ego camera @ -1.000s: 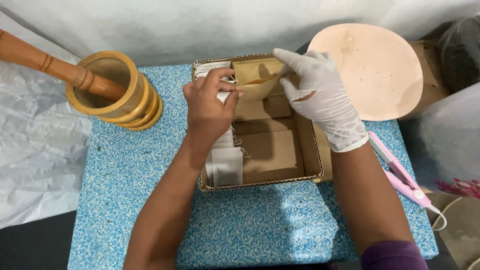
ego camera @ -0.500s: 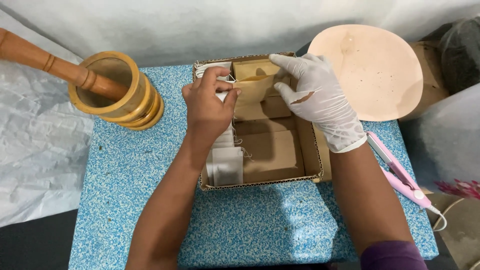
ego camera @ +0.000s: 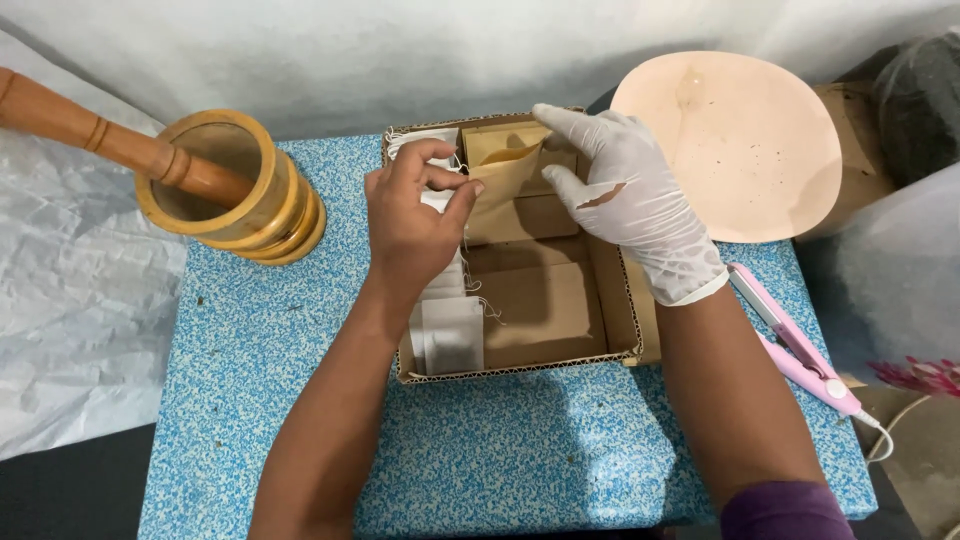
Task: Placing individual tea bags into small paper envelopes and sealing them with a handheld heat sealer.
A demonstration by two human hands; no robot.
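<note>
A shallow cardboard box (ego camera: 620,320) sits on a blue speckled table (ego camera: 300,380). Inside, a row of white tea bags (ego camera: 450,335) runs along the left wall. My bare left hand (ego camera: 410,225) pinches one white tea bag near the row's far end. My right hand (ego camera: 630,195), in a torn white glove, holds a small brown paper pouch (ego camera: 505,165) at the box's far end, just right of my left fingers. More brown pouches (ego camera: 530,300) lie flat on the box floor.
A wooden mortar (ego camera: 235,190) with a long pestle (ego camera: 90,135) stands at the table's far left. A round beige board (ego camera: 735,145) leans at the far right. A pink flat-iron sealer (ego camera: 795,345) lies along the right edge. White plastic sheeting (ego camera: 70,300) is to the left.
My left hand's fingers have closed tighter on the tea bag. My right hand has drawn the brown pouch slightly toward the left hand.
</note>
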